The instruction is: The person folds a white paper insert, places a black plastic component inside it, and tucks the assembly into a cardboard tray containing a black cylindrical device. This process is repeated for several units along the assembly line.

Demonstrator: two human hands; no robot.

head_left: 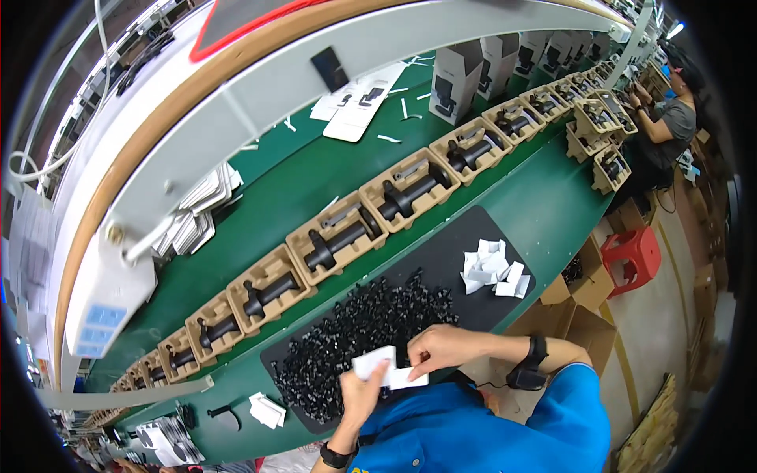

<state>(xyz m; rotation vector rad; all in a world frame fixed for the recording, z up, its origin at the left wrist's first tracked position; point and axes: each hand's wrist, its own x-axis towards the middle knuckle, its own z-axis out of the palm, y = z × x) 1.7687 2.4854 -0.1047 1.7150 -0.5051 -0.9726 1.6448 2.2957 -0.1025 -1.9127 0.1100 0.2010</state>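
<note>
In front of my body, my left hand (361, 392) pinches a small white paper piece (374, 360) between thumb and fingers. My right hand (441, 349) grips a white flap (409, 380) at its right side. Whether the flap and the piece are one folded paper or two, I cannot tell. Just beyond both hands, a heap of small black parts (359, 319) spreads over a dark mat (473, 225). On the mat's right end lies a loose pile of folded white papers (493, 268).
A row of brown moulded trays (335, 236) with black devices runs diagonally across the green bench (544, 213). Printed boxes (456, 79) stand behind it. At the right are a red stool (631, 260), cardboard cartons (572, 315) and a co-worker (670, 118) beside stacked trays.
</note>
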